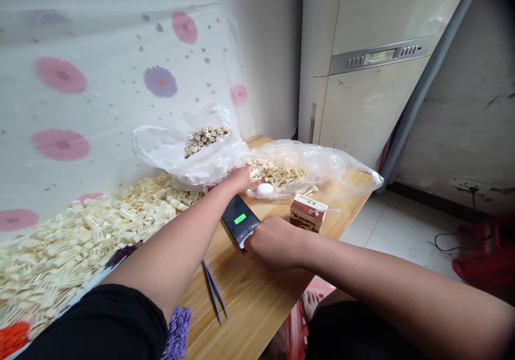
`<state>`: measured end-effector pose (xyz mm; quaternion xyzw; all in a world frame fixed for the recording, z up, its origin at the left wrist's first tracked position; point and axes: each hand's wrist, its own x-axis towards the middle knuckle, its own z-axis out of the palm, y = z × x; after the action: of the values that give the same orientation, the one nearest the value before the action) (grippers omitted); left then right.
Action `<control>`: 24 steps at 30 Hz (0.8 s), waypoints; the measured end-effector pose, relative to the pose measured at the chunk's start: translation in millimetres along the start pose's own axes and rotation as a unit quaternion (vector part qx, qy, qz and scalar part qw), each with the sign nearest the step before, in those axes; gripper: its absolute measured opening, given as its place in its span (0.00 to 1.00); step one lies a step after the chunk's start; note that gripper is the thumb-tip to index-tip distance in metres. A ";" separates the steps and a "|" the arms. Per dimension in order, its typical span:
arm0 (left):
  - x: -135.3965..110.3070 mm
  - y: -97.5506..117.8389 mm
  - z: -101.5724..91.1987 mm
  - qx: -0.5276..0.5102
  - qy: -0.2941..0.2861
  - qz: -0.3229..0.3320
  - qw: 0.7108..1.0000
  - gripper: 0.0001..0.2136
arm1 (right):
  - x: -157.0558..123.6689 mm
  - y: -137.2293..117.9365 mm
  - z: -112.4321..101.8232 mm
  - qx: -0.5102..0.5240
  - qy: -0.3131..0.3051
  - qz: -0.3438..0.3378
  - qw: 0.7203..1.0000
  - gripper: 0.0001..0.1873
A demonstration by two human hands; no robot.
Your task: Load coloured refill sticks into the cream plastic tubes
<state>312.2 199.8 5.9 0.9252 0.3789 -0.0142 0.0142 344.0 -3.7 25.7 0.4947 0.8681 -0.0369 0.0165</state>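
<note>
From where I sit, the biggest thing in the head camera is the wooden desk (249, 295), with a heap of cream fork-like pieces (100, 231) sloping along its left. The clear bag (333, 161) sprawls over the far end, small cream pieces (284, 176) gathered in its mouth; the white bag (156, 142) behind it holds round-ended sticks (203, 139).

I have the left hand (241, 179) at the clear bag's mouth, its fingers against the small cream pieces; I can't tell whether they grip any. The right hand (276, 242) is curled into a loose fist over the phone's near corner, and whether a fingertip presses the screen is hidden from me.

The carton (304, 215) stands just beyond my right wrist, straw (328, 210) sticking out sideways; a careless sweep of that forearm could tip it. The phone (237, 228) lies face up between the hands, its far end partly behind the left one, so a low wrist might shove it, and my curled knuckles could cause a stray tap. Its long axis runs from far left to near right.

The tweezers (211, 290) lie nearer me, roughly parallel, joined end away, tips spread toward me. Smallest is a white disc (265, 188) beside the small cream pieces.
</note>
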 end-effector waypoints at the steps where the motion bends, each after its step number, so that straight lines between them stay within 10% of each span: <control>1: -2.0 -1.9 -0.3 0.001 -0.009 -0.001 1.000 0.17 | -0.4 -0.8 0.0 -0.003 0.000 0.002 1.000 0.11; 10: -1.7 -4.5 2.3 0.007 -0.094 0.006 0.995 0.14 | 3.1 -7.4 -0.9 -0.023 -0.001 0.016 1.000 0.10; 16: -13.4 3.9 -6.1 -0.030 -0.036 0.002 0.999 0.10 | 2.7 -6.4 -0.9 -0.027 -0.013 0.019 0.999 0.11; 24: -125.5 4.2 -48.5 -0.232 0.085 -0.035 0.968 0.12 | -0.7 -2.4 5.6 -0.027 -0.002 0.026 0.999 0.13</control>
<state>226.4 110.7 59.1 0.8807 0.4040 0.1519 0.1953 342.3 -6.0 20.3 0.5166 0.8555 -0.0138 0.0325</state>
